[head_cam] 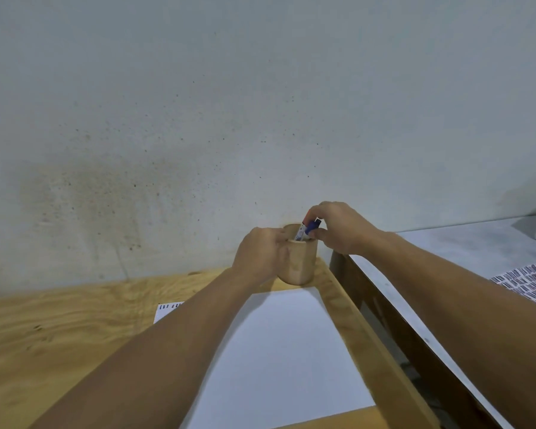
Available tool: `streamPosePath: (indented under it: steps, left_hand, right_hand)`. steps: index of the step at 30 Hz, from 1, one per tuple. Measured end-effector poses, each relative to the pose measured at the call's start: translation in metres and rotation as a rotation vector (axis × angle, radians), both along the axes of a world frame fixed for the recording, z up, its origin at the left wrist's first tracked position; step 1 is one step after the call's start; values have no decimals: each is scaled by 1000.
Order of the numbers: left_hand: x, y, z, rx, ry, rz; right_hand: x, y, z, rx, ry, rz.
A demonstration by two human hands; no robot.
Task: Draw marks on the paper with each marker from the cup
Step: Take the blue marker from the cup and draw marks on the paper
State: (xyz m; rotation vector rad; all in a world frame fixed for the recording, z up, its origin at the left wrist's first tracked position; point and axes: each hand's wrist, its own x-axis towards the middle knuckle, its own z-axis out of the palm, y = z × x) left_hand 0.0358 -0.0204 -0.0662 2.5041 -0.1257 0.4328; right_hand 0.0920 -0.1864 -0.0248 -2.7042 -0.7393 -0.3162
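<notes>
A round wooden cup [300, 263] stands at the far right corner of the plywood table, against the wall. My left hand [262, 253] wraps its left side and rim. Marker tops poke out of the cup: a blue-capped marker [310, 228] with a white barrel, and an orange-red cap just behind it. My right hand [338, 226] hovers over the cup's mouth with fingertips pinched on the blue-capped marker. A white sheet of paper [279, 351] lies on the table just in front of the cup, partly covered by my left forearm.
The plywood table [59, 342] ends at a raised wooden edge [353, 320] on the right. Beyond a gap stands a white-topped table [464, 246] with a sheet of dark marks [526, 283]. A grey wall rises right behind the cup. Another marked sheet's corner [167, 308] peeks out left of my forearm.
</notes>
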Motion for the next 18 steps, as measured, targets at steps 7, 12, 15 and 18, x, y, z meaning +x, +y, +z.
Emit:
streamPosePath:
  steps: [7,12,15,18]
  left_hand:
    - [4,-2,-15,-219,-137,0]
    - [6,-5,-19,-180,-170,16]
    - [6,-5,-18,-137,-184,8]
    - [7,-4,-17,-101,-140,16]
  right_hand:
    - [5,-2,-6,89,42,18]
    - [4,-4,7,264,-8,48]
    - [2,-3,24,434,-53,51]
    - [-3,0,40,597,-71,60]
